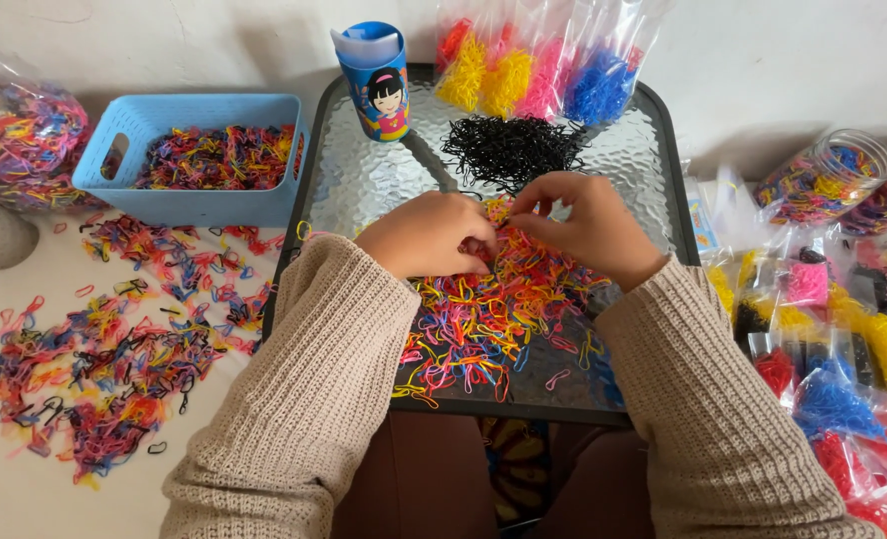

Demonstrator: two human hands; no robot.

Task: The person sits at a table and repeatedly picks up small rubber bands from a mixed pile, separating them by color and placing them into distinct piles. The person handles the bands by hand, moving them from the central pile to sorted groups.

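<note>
Nearest, a big mixed pile of small coloured elastic bands (pixel 493 319) covers the glass-topped table (pixel 364 180), so much sorting looks left. Over it the left hand (pixel 429 235) is curled, its grip hidden, while the right hand (pixel 583 225) pinches a few bands between bent fingertips. Beyond, a separated black heap (pixel 511 148) and single-colour bags (pixel 533 70) suggest some is done.

We see bare glass on the bench (pixel 364 185) at the left, between the blue cup (pixel 376 80) and the mixed band heap (pixel 493 299). At the back, the black band pile (pixel 511 148) and the colour bags (pixel 533 65) block passage.
</note>
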